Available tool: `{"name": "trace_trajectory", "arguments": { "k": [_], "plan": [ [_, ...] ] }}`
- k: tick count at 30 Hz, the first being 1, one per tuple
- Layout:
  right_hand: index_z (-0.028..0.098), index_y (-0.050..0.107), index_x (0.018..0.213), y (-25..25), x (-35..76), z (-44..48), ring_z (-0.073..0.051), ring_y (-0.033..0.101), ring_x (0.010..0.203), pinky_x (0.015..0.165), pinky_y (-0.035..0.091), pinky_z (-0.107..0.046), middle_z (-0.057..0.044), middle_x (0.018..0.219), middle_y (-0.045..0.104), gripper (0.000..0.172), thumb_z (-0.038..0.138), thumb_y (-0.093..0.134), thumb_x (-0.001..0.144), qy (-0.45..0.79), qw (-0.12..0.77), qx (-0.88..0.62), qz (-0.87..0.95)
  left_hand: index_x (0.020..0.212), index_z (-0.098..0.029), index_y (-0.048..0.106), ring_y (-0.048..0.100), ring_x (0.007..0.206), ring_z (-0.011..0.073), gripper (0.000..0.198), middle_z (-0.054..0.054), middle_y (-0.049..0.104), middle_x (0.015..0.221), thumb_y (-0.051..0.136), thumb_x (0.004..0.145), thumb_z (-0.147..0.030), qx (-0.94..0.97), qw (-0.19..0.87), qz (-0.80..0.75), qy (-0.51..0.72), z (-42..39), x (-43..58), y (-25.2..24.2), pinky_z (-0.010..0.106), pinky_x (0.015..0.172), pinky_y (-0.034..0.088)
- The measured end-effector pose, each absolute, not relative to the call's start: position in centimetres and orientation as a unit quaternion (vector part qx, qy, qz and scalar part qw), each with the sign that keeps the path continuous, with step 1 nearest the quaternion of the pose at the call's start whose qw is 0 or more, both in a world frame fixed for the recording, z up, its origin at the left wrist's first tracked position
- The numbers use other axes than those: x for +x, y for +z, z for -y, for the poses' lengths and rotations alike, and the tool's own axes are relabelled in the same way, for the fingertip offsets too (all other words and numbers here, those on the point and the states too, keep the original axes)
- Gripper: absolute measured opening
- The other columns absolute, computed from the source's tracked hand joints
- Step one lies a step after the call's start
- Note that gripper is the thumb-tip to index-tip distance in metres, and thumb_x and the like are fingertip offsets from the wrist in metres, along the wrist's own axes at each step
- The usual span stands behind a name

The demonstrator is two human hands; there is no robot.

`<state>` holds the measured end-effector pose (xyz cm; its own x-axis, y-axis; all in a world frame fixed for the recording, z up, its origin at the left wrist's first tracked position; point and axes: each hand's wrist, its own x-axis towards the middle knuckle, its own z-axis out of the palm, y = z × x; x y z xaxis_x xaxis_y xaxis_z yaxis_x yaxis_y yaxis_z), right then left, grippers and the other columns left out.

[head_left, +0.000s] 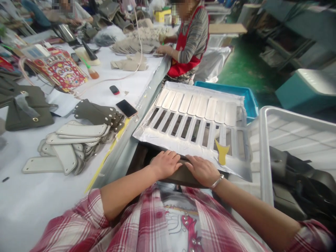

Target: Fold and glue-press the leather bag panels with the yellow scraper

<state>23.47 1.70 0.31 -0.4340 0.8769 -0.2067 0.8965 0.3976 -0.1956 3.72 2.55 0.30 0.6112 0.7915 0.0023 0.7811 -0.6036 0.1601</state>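
Both your hands are on the dark brown piece [181,177], which sits close against your front, just on the near side of the white frame [164,138]. Your left hand [166,165] and right hand [203,171] lie near each other but apart, fingers bent over its upper edge and thumbs pointing inward; whether they grip it or only press, you cannot tell from here.

The handling of this piece looks under way rather than finished, though most of it is hidden, so how much remains is unclear. Beyond your hands, pale strips [186,103] lie in a row across the frame's far half, apparently set out already, while dark slots show in its nearer half. A yellow forked piece [222,152] lies on the frame just beyond your right hand.

Left of your left hand, pale straps [81,131] and dark straps [91,112] lie loose in piles on the counter [34,210]. Right of your right hand, a white crate [264,147] holds dark items [299,190], perhaps similar pieces.
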Motion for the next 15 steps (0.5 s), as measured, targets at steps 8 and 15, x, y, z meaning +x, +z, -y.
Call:
{"name": "trace_trajectory", "arguments": {
  "k": [8,15],
  "plan": [
    [0.007,0.029,0.139,6.0,25.6,-2.6,-0.022,0.033,0.130,0.106,0.030,-0.040,-0.016,0.140,0.037,0.064,0.048,0.009,0.094,-0.189,-0.164,0.590,-0.767,0.125,-0.013,0.045,0.047,0.116,0.0204,0.037,0.011,0.052,0.126,0.035,0.092,-0.029,0.841,0.098,-0.495,0.193,-2.8,3.4,2.6,0.036,0.102,0.034],
    [0.009,0.033,0.138,1.2,22.6,2.5,-0.031,0.023,0.134,0.110,0.012,-0.050,-0.017,0.142,0.035,0.079,0.064,0.040,0.082,-0.128,-0.093,0.499,-0.852,0.132,-0.019,0.040,0.038,0.127,0.0276,0.046,0.012,0.047,0.134,0.038,0.091,-0.038,0.848,0.028,-0.515,0.124,-0.9,5.0,0.0,0.051,0.105,0.024]
  ]
}}
